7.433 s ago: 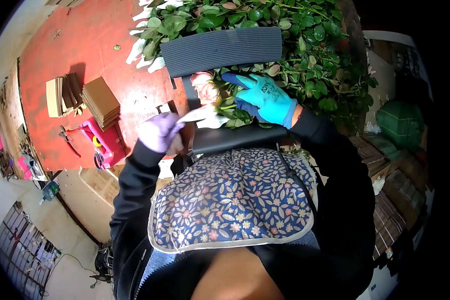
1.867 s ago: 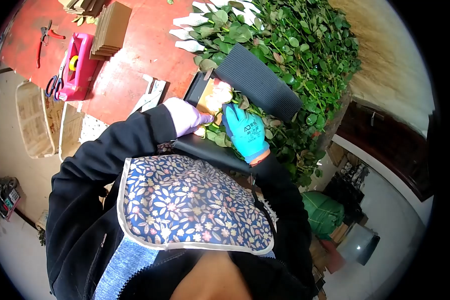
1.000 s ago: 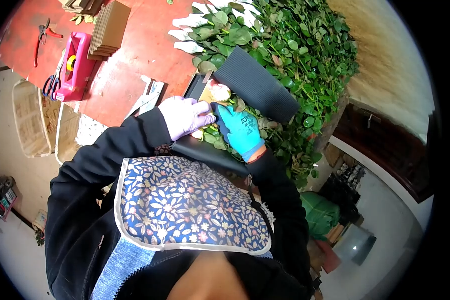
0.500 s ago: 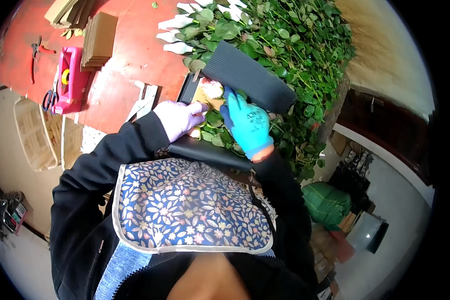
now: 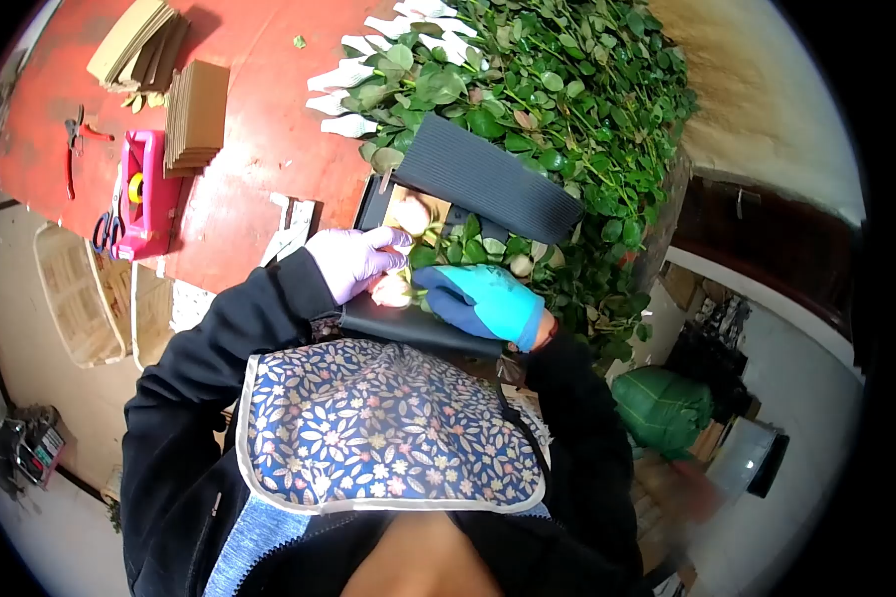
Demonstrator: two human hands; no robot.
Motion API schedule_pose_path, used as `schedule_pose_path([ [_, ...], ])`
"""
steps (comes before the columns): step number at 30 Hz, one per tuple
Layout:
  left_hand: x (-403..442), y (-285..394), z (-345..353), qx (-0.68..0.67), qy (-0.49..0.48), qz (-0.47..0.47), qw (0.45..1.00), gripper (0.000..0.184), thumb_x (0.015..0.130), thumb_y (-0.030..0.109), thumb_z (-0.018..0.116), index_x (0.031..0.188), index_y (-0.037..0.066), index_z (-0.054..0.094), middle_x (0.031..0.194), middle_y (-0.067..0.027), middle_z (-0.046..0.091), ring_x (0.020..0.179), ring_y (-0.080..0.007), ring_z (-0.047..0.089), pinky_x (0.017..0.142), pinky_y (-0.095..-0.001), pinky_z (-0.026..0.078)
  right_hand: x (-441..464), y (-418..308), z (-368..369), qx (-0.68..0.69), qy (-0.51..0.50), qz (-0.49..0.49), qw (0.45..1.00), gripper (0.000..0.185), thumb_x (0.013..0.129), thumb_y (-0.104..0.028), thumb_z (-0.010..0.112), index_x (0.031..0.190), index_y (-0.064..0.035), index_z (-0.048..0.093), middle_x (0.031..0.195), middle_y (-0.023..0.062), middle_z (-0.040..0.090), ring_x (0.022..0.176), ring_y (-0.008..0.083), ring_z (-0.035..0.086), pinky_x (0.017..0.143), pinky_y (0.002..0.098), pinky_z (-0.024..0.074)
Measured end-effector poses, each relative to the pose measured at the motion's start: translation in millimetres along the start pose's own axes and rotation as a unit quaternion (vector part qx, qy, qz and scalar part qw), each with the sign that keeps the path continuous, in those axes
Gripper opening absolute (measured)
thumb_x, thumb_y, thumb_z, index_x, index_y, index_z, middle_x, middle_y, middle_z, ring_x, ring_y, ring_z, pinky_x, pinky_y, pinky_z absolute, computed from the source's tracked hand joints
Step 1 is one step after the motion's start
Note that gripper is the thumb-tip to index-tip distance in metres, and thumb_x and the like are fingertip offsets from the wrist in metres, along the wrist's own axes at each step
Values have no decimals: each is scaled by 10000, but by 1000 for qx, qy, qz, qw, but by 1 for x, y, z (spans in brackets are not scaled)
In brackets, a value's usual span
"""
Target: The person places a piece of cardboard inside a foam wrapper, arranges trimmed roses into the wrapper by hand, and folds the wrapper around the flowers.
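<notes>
My left hand (image 5: 356,262), in a thin purple glove, is at the left end of a black tray (image 5: 370,211). Its fingers are drawn together beside a piece of brown cardboard (image 5: 398,211); what they pinch is hidden. On the cardboard lies a pale rose (image 5: 411,214). My right hand (image 5: 486,301), in a blue coated work glove, is closed around the stem of a pink-white rose (image 5: 392,290), whose head lies below my left fingers. Green leaves show between the hands. A ribbed dark flap (image 5: 488,179) stands behind, and a black padded edge (image 5: 418,330) runs in front.
Leafy rose stems (image 5: 587,99), some heads in white sleeves (image 5: 343,102), pile up at the back right. On the red table (image 5: 269,99) are cardboard stacks (image 5: 197,114), a pink tape dispenser (image 5: 147,199), scissors (image 5: 110,224) and red-handled pliers (image 5: 72,149).
My right hand has moved down and toward the front edge, from the cardboard rose to a lower rose. That lower rose now shows more fully. My left hand has stayed nearly in place.
</notes>
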State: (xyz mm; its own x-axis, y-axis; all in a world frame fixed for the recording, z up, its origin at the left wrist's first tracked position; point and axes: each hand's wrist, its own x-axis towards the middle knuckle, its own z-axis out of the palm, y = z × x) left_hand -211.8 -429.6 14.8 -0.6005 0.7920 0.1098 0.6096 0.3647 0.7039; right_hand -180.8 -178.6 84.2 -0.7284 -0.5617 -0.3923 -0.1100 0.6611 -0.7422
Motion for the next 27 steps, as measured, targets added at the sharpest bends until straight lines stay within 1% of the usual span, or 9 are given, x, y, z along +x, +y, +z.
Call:
schedule_pose_path([
  [3,5,9,-8,35,-26,-13,999,314,836,128,610,1141,175,667,1247,3,602,778,-209,673,661,-313,545,6,5,-2,167,56,103,979,252,893,-120,623,1132,-44,643,949,170,696,824,318,687,740,350,539],
  [4,5,9,-8,42,-18,-6,999,325,842,116,590,1148,192,666,1253,19,596,761,-190,673,650,-299,543,10,10,0,161,146,45,975,228,892,-101,625,1108,-31,648,937,162,701,817,311,689,737,340,539],
  [7,8,16,-17,1,-66,-32,997,316,847,117,579,1155,135,648,1244,-40,583,876,-251,665,764,-345,543,23,12,-16,-227,282,-109,926,318,897,-169,631,1187,-39,610,972,129,665,687,283,642,646,376,520],
  [8,5,9,-6,9,-45,-15,999,332,842,108,581,1166,138,647,1256,-47,580,854,-255,666,744,-349,546,25,12,-12,-223,294,-102,924,318,897,-169,631,1187,-39,610,972,129,665,687,283,642,646,376,520],
  [10,7,12,-7,20,-64,-19,998,336,839,104,584,1166,143,647,1261,-46,579,835,-254,666,727,-349,549,32,9,-2,-315,149,45,936,426,906,-302,596,1253,-59,562,1003,139,643,715,320,644,643,416,519],
  [11,8,14,-8,27,-71,-32,997,340,835,100,587,1166,148,647,1267,-44,578,817,-254,667,711,-349,551,36,16,8,-363,162,37,917,494,905,-401,564,1277,-78,540,1011,140,634,710,302,644,620,413,510],
  [16,6,6,11,7,-17,3,1000,367,820,32,598,1172,132,633,1230,-71,605,819,-269,676,663,-328,563,42,35,14,-405,160,-16,900,352,852,-147,546,1200,-98,570,918,89,613,780,233,652,617,383,511],
  [19,4,4,20,30,20,11,999,247,821,27,680,1056,104,685,1141,-82,642,847,-239,685,693,-283,566,41,36,15,-394,152,-36,906,377,846,-141,546,1219,-95,564,921,84,622,753,231,654,611,377,510],
  [27,2,-3,27,2,27,32,999,254,810,-33,695,1049,49,665,1123,-124,622,953,-261,659,773,-286,556,41,44,19,-393,171,-79,900,343,878,-144,530,1215,-82,538,780,81,617,615,235,640,542,366,494],
])
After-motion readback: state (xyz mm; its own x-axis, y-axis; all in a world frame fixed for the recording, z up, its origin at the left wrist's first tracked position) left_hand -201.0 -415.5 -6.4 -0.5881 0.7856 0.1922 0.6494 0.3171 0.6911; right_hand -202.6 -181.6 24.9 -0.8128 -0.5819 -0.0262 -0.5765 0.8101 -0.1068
